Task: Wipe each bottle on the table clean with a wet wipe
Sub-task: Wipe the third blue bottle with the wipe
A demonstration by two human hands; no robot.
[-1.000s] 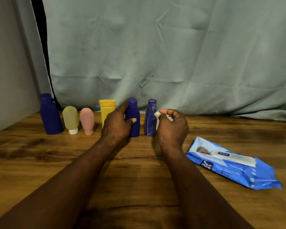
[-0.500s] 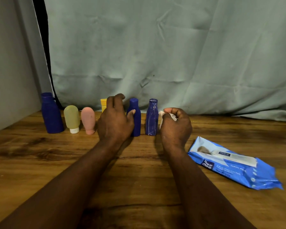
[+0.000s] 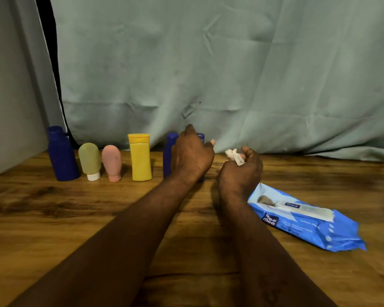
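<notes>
wooden table (image 3: 53, 218), six bottles upright in a row along its far edge, before a pale curtain (image 3: 231, 63). from the left: big dark blue bottle (image 3: 62, 156), green tube (image 3: 89, 159) and pink tube (image 3: 112, 161) both cap down, yellow bottle (image 3: 140, 158), slim blue bottle (image 3: 169, 149), last blue bottle (image 3: 201, 137). left hand (image 3: 192, 156) in front of that last bottle, hiding most of it, thumb tip out past its right side; cannot tell whether the fingers (image 3: 190, 129) close on it. right hand (image 3: 242, 171) just right of it, curled round a crumpled white wet wipe (image 3: 234, 156). blue wipes pack (image 3: 302, 220) flat toward the right edge, beside the right forearm.
</notes>
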